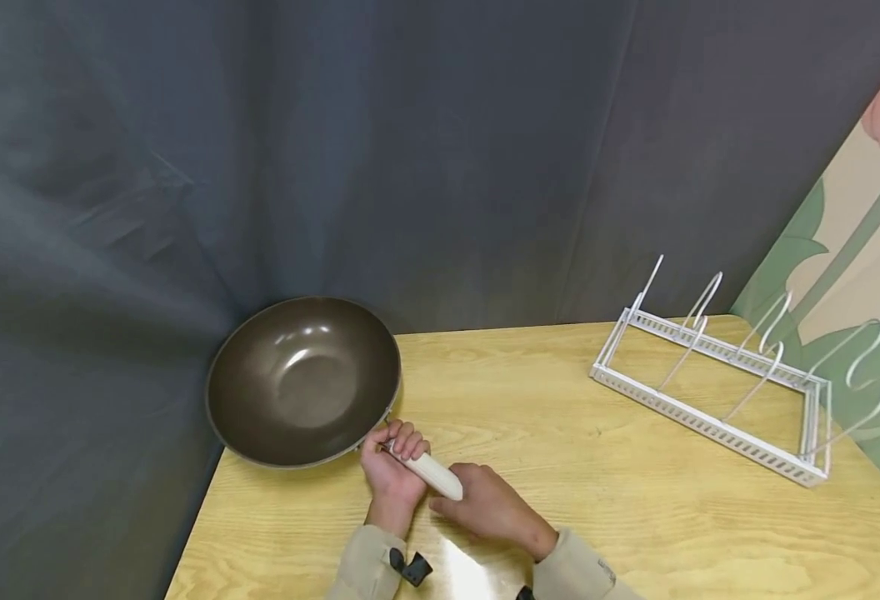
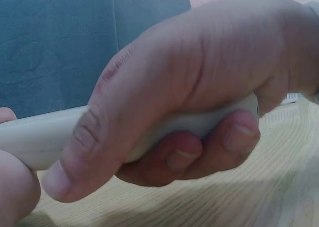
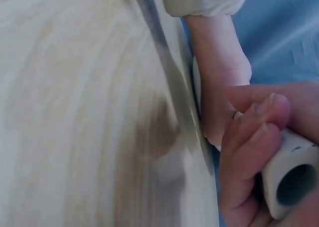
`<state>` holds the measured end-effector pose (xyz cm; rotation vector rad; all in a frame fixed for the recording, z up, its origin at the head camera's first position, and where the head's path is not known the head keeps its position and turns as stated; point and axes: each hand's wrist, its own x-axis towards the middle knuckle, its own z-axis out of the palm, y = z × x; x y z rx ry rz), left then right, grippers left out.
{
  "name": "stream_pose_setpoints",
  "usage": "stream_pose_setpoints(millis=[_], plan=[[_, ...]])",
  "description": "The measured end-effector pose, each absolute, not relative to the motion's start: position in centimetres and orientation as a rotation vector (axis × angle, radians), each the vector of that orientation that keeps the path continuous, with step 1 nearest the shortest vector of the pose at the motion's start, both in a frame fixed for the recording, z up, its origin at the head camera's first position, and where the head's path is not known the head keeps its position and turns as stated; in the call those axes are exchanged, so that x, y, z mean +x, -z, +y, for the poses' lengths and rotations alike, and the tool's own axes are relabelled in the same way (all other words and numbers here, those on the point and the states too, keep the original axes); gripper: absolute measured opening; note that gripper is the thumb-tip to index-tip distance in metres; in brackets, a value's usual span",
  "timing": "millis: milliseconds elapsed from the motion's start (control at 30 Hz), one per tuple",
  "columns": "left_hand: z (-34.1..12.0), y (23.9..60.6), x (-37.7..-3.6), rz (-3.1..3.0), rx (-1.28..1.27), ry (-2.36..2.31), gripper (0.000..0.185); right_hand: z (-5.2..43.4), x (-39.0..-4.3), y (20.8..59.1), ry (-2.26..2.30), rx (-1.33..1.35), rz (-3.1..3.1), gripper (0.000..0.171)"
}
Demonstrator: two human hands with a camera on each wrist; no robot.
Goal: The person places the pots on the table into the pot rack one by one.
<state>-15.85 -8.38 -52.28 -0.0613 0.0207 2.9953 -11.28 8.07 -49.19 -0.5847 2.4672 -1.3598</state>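
Observation:
A wok (image 1: 316,392) with a dark brown inside sits at the left of the table, tilted slightly toward the camera. Its pale handle (image 1: 437,477) points down to the right. Close to the wok's rim, my left hand (image 1: 393,475) grips the handle with fingers curled over it. My right hand (image 1: 494,507) holds the handle's far end. In the left wrist view, the right hand's fingers (image 2: 184,149) wrap under the handle (image 2: 45,134), with the left hand (image 2: 15,187) at the edge. The right wrist view shows the handle's hollow end (image 3: 269,182) inside the curled right hand (image 3: 244,172).
A white wire rack (image 1: 702,417) with upright curved dividers stands on the right of the wooden table (image 1: 500,392). Dark grey cloth (image 1: 440,167) hangs behind and to the left. A wall with a flower pattern (image 1: 852,250) borders the right side.

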Motion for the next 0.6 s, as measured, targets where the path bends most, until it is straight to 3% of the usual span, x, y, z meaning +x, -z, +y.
stream_pose_setpoints(millis=[267, 600], plan=[[-8.6, 52.3, -16.0, 0.183, -0.086, -2.918, 0.047, 8.0, -10.5, 49.9, 1.376, -0.587, 2.564, 0.024], [-8.7, 52.7, -15.4, 0.298, -0.036, -2.873, 0.046, 7.9, -9.3, 50.9, 1.482, -0.534, 2.51, 0.028]])
